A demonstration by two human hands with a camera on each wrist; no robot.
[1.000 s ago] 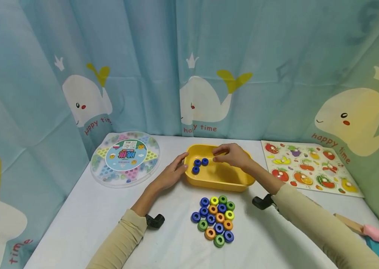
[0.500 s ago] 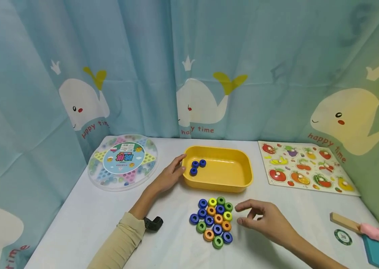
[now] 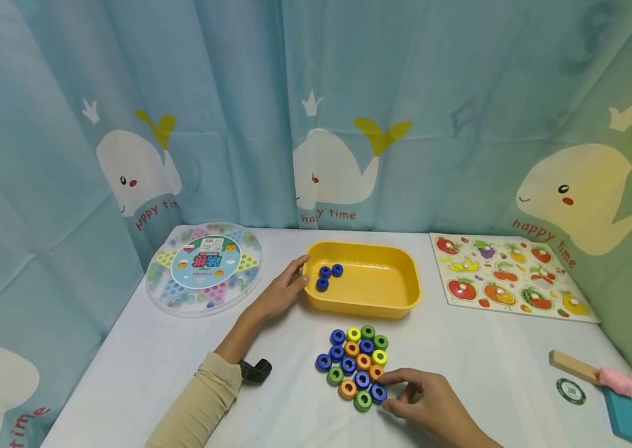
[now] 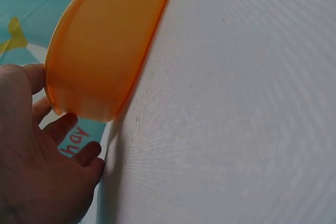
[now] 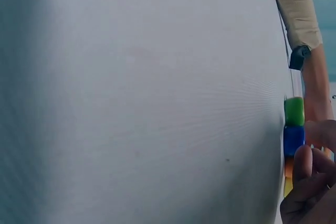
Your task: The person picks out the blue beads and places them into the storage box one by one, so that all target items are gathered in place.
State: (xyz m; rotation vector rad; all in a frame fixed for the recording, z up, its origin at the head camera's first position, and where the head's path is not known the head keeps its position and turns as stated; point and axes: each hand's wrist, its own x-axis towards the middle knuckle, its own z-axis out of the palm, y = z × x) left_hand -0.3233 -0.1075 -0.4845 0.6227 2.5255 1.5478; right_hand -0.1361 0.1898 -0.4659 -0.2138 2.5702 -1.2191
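At the left end of a yellow plastic tray point(image 3: 362, 306), my left hand point(image 3: 282, 292) holds the rim with thumb and fingers; the left wrist view shows the tray's end wall point(image 4: 94, 66) between them. Several small blue beads point(image 3: 323, 284) lie inside the tray on its left. In front of it, thick ring-shaped beads point(image 3: 349, 365) in blue, orange, green and yellow lie close together on the white table. My right hand point(image 3: 424, 398) pinches a blue bead point(image 3: 379, 394) at the group's lower right corner, beside a green bead point(image 5: 294, 111).
A round Chinese checkers box point(image 3: 206, 267) lies at the back left. Back right is a fruit puzzle board point(image 3: 512, 277). On the right are a wooden stick with pink and blue parts point(image 3: 618, 382) and a green-edged chip point(image 3: 571, 391). A whale-print curtain point(image 3: 237, 112) borders the table.
My right hand has come back from over the tray, down to the bead group, and its fingertips have closed on the corner blue bead. The left hand has stayed at the tray.
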